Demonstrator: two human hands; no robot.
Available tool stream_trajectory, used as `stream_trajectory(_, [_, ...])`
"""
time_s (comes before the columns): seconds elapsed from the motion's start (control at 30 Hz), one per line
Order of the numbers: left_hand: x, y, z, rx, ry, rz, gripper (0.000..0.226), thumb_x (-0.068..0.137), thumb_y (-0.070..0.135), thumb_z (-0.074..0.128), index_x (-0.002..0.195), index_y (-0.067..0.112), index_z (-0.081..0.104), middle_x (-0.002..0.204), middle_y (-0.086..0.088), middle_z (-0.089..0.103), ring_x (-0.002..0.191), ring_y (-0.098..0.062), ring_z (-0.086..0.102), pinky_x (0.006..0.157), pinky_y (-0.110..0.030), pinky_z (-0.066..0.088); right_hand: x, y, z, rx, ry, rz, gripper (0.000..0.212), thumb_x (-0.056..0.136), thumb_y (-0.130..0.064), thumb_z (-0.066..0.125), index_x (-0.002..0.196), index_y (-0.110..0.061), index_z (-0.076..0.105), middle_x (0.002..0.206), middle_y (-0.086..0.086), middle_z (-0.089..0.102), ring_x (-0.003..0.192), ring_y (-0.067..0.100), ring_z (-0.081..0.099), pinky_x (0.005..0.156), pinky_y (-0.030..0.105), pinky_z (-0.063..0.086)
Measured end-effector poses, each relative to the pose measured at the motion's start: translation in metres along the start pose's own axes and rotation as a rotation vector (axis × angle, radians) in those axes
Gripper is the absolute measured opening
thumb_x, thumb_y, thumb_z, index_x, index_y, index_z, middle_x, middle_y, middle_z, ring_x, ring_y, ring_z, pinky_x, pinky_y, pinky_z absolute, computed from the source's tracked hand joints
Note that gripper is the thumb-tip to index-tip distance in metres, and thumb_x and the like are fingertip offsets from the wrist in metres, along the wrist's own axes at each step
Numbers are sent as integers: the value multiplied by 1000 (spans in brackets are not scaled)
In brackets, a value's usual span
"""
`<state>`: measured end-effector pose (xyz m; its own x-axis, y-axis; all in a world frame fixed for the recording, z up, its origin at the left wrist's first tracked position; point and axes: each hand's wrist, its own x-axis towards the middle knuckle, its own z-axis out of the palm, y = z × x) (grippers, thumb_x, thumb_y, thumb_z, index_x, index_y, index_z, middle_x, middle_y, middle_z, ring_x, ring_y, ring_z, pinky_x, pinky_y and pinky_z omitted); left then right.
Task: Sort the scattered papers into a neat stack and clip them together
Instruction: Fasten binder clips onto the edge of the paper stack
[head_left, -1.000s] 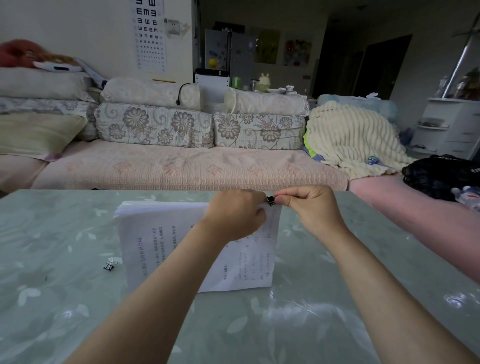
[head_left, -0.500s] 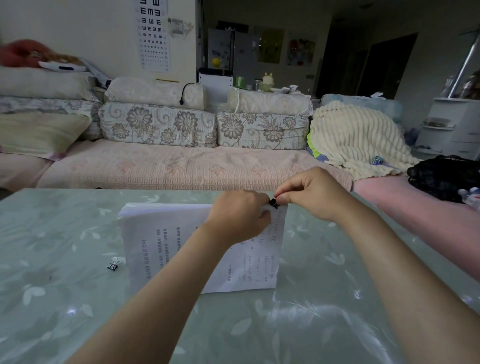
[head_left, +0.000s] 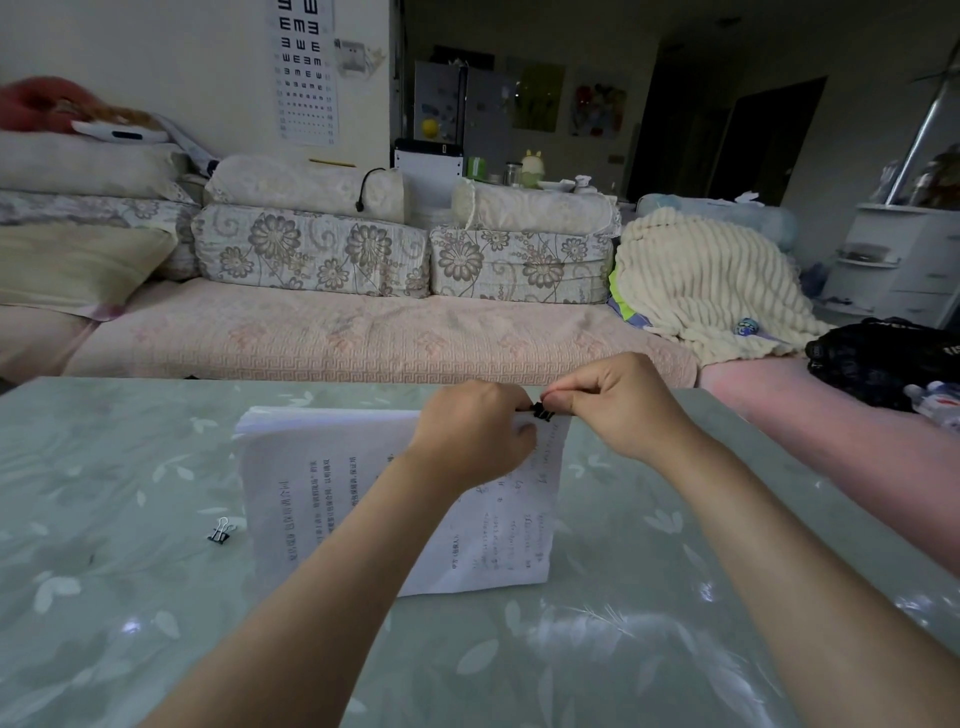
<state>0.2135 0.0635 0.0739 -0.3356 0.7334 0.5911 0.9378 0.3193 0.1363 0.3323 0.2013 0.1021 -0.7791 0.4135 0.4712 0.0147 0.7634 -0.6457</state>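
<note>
A stack of white printed papers (head_left: 322, 483) stands on its lower edge on the green table (head_left: 104, 597), tilted toward me. My left hand (head_left: 470, 434) grips the stack near its top right corner. Pinched in my right hand (head_left: 618, 402) is a small black binder clip (head_left: 543, 413), sitting on the stack's top edge at that corner. My left forearm hides the middle of the front sheet. A second black binder clip (head_left: 220, 531) with silver handles lies on the table left of the stack.
A pink sofa (head_left: 337, 338) with floral cushions runs along the table's far edge. A cream blanket (head_left: 706, 291) and a black bag (head_left: 883, 358) lie at the right. A white drawer unit (head_left: 904, 260) stands far right.
My right hand has lowered slightly and turned, staying on the clip at the stack's top right corner. The left hand and the stack have hardly moved.
</note>
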Motion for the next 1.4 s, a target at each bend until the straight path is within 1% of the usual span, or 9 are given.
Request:
stream_trajectory(0.1, [1,1,-1,2,12,1,23,89,39,56,97,26,72,77,4,71,71,-18,64,60,-27,50,6,-8,-7,-143,-94,16,10,80,-13,80,83,-22,82,73,-16,74,71,-5,68,67,11,50])
stream_trajectory(0.2, [1,2,-2,13,-12,25,24,92,40,55,100,25,72,79,4,72,72,-20,66,63,-30,53,11,-17,-11,-277,-181,0,8,82,-16,78,82,-23,82,72,-7,75,70,9,69,67,24,52])
stream_trajectory(0.3, [1,2,-3,2,-31,18,23,93,39,56,104,27,72,84,4,73,77,-20,66,66,-31,54,13,-19,-11,-361,-250,-43,11,86,-16,74,83,-23,82,67,-4,71,56,4,56,53,16,41])
stream_trajectory(0.47, [3,-1,-7,-27,-81,-9,24,93,41,55,106,27,69,88,5,71,81,-19,64,65,-30,51,10,-15,-7,-347,-236,-51,11,90,-22,71,93,-26,80,82,-8,74,78,9,66,74,31,53])
stream_trajectory(0.8, [-3,-11,-10,213,-53,85,26,94,35,40,90,25,64,66,6,57,57,-16,50,44,-24,23,-1,-13,0,-310,-228,-47,17,96,-21,61,99,-25,78,88,-15,73,79,-7,62,72,12,45])
stream_trajectory(1.0, [-8,-6,-3,179,-120,121,23,95,35,42,93,25,63,73,6,57,67,-18,55,56,-27,33,4,-8,2,-473,-346,-69,13,92,-24,66,92,-27,79,79,-8,72,75,9,64,75,36,54])
stream_trajectory(1.17, [-8,-8,-3,155,-74,95,22,94,33,43,100,27,63,79,6,61,73,-21,60,56,-27,31,1,2,4,-228,-274,15,23,97,-35,59,108,-27,77,99,-7,76,90,6,67,86,29,53])
stream_trajectory(1.27, [-7,-12,-8,145,1,129,19,91,32,47,92,26,65,73,6,62,64,-21,58,44,-24,23,2,4,2,-68,-187,136,33,98,-39,56,104,-15,77,90,11,75,72,10,65,74,32,52])
stream_trajectory(1.4, [-8,-12,-6,127,7,228,23,87,34,42,84,24,63,66,7,58,56,-18,54,43,-24,30,1,-1,-1,107,-222,286,17,94,-26,67,98,-16,80,80,0,76,74,12,64,73,35,55])
